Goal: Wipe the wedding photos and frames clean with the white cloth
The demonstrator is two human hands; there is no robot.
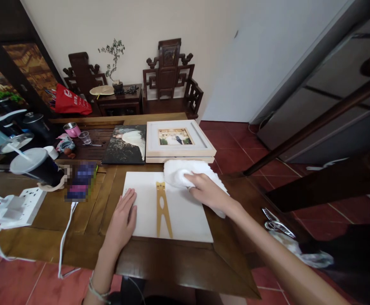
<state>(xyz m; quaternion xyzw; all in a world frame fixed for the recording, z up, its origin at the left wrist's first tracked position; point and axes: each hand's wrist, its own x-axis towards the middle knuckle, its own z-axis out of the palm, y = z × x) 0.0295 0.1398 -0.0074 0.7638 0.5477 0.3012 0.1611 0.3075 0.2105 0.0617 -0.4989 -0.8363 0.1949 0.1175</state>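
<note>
A white flat board [185,216] lies on the wooden table in front of me. On it is a yellow-tan forked piece [163,212] shaped like a frame's back stand; I cannot tell whether it is fixed on. My left hand [123,218] rests flat on the board's left edge, fingers stretched out and holding nothing. At the far right corner, my right hand [207,190] grips a bunched part of a white cloth [191,167]. The rest of that cloth spreads under and around the hand, covering the corner. Some of its fingers are hidden.
Beyond the board lie a framed picture [180,140] and a dark photo panel [126,144]. On the left are a lidded cup [34,167], a blurred phone [81,182] with its cable and a power strip [22,207]. Scissors [278,222] lie at the right.
</note>
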